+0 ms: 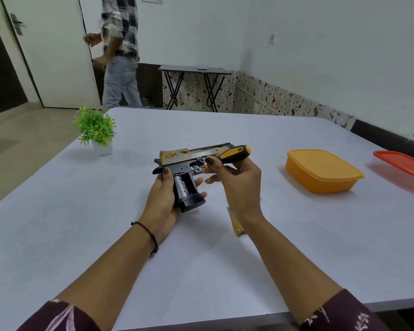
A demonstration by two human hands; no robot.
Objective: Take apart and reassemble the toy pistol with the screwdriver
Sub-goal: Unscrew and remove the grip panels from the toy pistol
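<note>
Support comes from the left hand (163, 201), curled round the toy pistol (191, 161) over the middle of the table (81, 235), its open grip side turned up so the batteries (182, 186) show. The right hand (237, 185) pinches the screwdriver (234, 154), handle at 2 o'clock, shaft slanting toward 8 o'clock into the frame, probably onto a screw. A yellow panel (237, 225) lies at 5 o'clock.
</note>
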